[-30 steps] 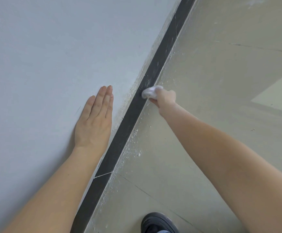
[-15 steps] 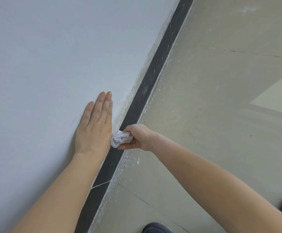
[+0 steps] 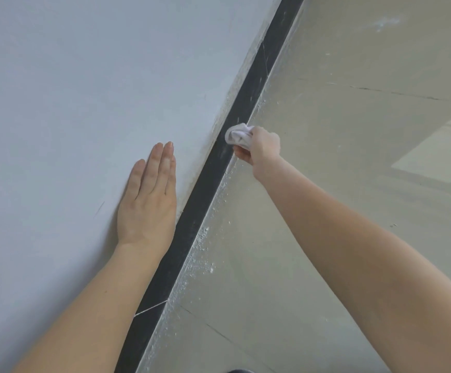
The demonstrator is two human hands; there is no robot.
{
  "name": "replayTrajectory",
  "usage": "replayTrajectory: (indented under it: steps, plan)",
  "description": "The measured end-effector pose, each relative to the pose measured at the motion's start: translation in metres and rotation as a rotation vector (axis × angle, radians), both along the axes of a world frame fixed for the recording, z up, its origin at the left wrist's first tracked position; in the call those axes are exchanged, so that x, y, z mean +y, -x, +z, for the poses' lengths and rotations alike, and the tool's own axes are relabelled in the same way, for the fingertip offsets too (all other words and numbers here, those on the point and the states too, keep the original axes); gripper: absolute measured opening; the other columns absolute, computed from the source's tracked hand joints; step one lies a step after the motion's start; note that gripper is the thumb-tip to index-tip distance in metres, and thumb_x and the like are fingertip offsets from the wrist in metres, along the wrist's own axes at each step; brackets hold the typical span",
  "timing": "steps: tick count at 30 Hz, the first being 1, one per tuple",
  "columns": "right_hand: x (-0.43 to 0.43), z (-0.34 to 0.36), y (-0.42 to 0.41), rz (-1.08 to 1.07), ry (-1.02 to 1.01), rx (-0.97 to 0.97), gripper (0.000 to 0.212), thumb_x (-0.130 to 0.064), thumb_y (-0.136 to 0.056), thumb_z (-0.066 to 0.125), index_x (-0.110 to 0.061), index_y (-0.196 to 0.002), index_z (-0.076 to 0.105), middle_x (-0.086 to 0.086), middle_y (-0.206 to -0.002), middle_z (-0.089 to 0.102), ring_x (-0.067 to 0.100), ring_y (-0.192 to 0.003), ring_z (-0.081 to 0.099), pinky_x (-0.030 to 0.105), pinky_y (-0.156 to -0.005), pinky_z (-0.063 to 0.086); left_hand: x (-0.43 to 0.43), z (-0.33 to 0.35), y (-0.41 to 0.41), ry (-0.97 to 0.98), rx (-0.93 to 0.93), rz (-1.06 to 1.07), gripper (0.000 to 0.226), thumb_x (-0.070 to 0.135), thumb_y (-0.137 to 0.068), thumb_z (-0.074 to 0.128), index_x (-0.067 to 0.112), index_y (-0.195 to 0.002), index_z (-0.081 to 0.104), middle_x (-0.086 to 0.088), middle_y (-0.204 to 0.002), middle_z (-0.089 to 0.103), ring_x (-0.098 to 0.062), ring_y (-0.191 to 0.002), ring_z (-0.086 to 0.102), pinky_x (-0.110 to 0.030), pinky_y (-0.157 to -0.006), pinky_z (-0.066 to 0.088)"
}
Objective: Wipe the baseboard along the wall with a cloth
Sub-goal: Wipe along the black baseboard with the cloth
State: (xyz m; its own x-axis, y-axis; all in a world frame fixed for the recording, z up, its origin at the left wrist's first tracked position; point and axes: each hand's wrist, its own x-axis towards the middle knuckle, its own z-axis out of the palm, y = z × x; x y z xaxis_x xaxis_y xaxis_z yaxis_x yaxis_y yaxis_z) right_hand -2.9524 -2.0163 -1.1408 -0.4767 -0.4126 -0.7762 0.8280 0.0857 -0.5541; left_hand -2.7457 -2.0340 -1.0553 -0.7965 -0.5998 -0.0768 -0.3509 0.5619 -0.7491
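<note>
Right hand (image 3: 263, 148) farther along baseboard (image 3: 192, 216), fingers round cloth (image 3: 236, 135); left hand (image 3: 147, 200) flat on wall (image 3: 71, 103).

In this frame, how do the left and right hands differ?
The left hand lies flat and open; the right hand is curled around the white cloth. The left hand rests on the wall; the right hand presses the cloth to the black baseboard. Both are bare.

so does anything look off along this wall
Yes: white dust and flakes lie scattered on the floor along the foot of the baseboard, thickest near the left hand. Farther on, the baseboard shows pale streaks and a thin scratch. A short dark mark sits on the wall left of that hand.
</note>
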Motion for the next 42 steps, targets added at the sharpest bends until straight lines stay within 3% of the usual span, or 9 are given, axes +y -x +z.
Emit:
replayTrajectory:
  steps: [3,7,12,18,24,27,34,38,42]
  plan:
    - [0.018,-0.009,-0.021,0.225,-0.050,-0.029,0.010,-0.010,-0.093,0.047,-0.003,-0.092,0.055,0.012,-0.079,0.056,0.023,-0.061,0.058,0.043,-0.075,0.057,-0.003,0.001,0.016,-0.045,0.013,0.006,0.081,0.025,-0.093,0.042,-0.001,-0.146,-0.014,-0.014,-0.156,-0.020,-0.027,-0.143,-0.019,-0.040,-0.109,-0.024]
    - [0.029,-0.015,-0.067,0.639,0.000,-0.175,0.015,-0.007,-0.087,0.054,-0.002,-0.100,0.057,0.018,-0.092,0.062,0.028,-0.068,0.064,0.034,-0.056,0.059,-0.018,0.006,0.033,0.024,-0.179,-0.087,0.071,0.025,-0.099,0.024,-0.004,-0.141,-0.025,-0.018,-0.151,-0.030,-0.030,-0.141,-0.024,-0.047,-0.100,-0.031]
    - [0.005,-0.005,-0.042,0.583,0.086,-0.168,0.017,0.003,-0.087,0.050,-0.004,-0.072,0.053,0.014,-0.078,0.056,0.029,-0.070,0.061,0.039,-0.074,0.059,-0.042,0.024,0.064,0.141,-0.321,-0.246,0.070,0.031,-0.099,0.021,-0.007,-0.145,-0.016,-0.021,-0.153,-0.021,-0.033,-0.143,-0.018,-0.049,-0.100,-0.029]
    - [-0.017,-0.004,0.006,0.302,0.064,-0.208,0.008,-0.002,-0.091,0.048,-0.003,-0.098,0.052,0.012,-0.082,0.055,0.020,-0.061,0.057,0.021,-0.040,0.053,-0.058,0.037,0.097,0.194,-0.356,-0.330,0.069,0.036,-0.099,0.019,-0.005,-0.147,-0.009,-0.020,-0.156,-0.012,-0.033,-0.144,-0.010,-0.052,-0.104,-0.023]
    - [-0.010,-0.022,0.044,-0.129,0.060,-0.149,0.015,-0.007,-0.088,0.049,-0.010,-0.073,0.053,0.006,-0.069,0.059,0.022,-0.061,0.061,0.033,-0.074,0.058,-0.063,0.041,0.115,0.179,-0.373,-0.318,0.068,0.039,-0.099,0.012,-0.003,-0.147,-0.011,-0.018,-0.156,-0.015,-0.031,-0.144,-0.012,-0.045,-0.112,-0.016]
    - [0.007,-0.022,0.042,-0.011,0.038,-0.145,0.009,-0.009,-0.087,0.050,-0.011,-0.080,0.054,0.009,-0.078,0.061,0.022,-0.060,0.063,0.036,-0.069,0.059,-0.066,0.039,0.116,0.176,-0.371,-0.344,0.068,0.040,-0.099,0.011,-0.002,-0.147,-0.010,-0.018,-0.156,-0.014,-0.031,-0.144,-0.011,-0.045,-0.110,-0.016]
    - [0.018,-0.041,-0.025,0.765,0.076,-0.204,0.027,-0.004,-0.087,0.055,0.007,-0.111,0.059,0.022,-0.097,0.068,0.027,-0.072,0.069,0.035,-0.063,0.061,-0.071,0.034,0.112,0.221,-0.347,-0.449,0.066,0.039,-0.097,0.012,-0.001,-0.149,0.002,-0.016,-0.158,0.000,-0.029,-0.146,0.001,-0.046,-0.112,-0.012]
    - [0.001,-0.036,-0.035,0.669,0.022,-0.223,0.034,-0.005,-0.089,0.054,0.005,-0.121,0.056,0.019,-0.099,0.063,0.032,-0.097,0.068,0.036,-0.077,0.059,-0.075,0.034,0.109,0.234,-0.329,-0.477,0.064,0.037,-0.097,0.014,-0.001,-0.149,0.008,-0.015,-0.158,0.005,-0.029,-0.146,0.005,-0.044,-0.113,-0.012]
    - [-0.018,-0.023,-0.001,0.486,0.003,-0.104,0.037,-0.006,-0.088,0.050,0.004,-0.124,0.051,0.022,-0.122,0.057,0.033,-0.107,0.062,0.033,-0.071,0.059,-0.076,0.032,0.108,0.230,-0.313,-0.492,0.064,0.035,-0.097,0.013,-0.002,-0.149,0.011,-0.016,-0.157,0.008,-0.030,-0.146,0.007,-0.043,-0.115,-0.006]
